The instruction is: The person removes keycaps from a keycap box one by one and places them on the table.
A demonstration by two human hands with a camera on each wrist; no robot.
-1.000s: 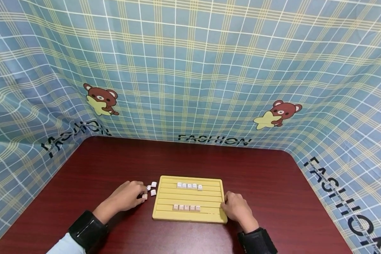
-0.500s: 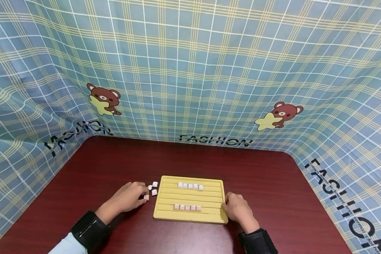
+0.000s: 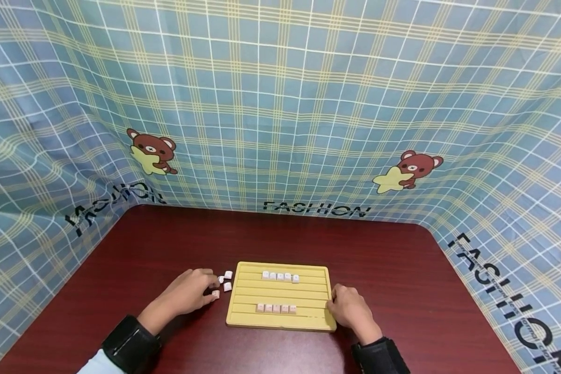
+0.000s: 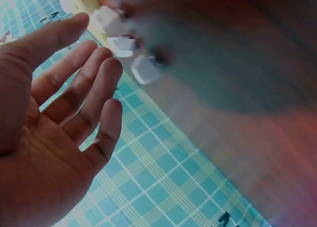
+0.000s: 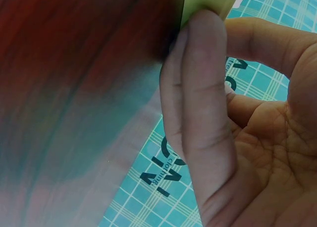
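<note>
My left hand (image 3: pixel 192 291) is over the table left of a yellow grooved tray (image 3: pixel 280 291), its fingers loosely bent with a gap to the thumb. A pinkish keycap (image 3: pixel 216 294) lies right by the thumb tip. White keycaps (image 3: pixel 227 286) lie loose between this hand and the tray; the left wrist view shows white keycaps (image 4: pixel 146 69) beyond the fingertips and nothing in the palm. My right hand (image 3: pixel 350 309) grips the tray's right edge, and in the right wrist view its fingers (image 5: pixel 205 88) lie along the outer side of the tray (image 5: pixel 200 2).
A row of several white keycaps (image 3: pixel 280 276) stands in an upper groove of the tray, and a row of several pinkish keycaps (image 3: pixel 276 308) in a lower one. The dark red table (image 3: pixel 280 239) ends at a checked curtain (image 3: pixel 280 130) at the back and sides.
My left fingers have spread slightly away from the pinkish keycap, which stays in place on the table. My right hand keeps its hold on the tray. The head view has tilted slightly.
</note>
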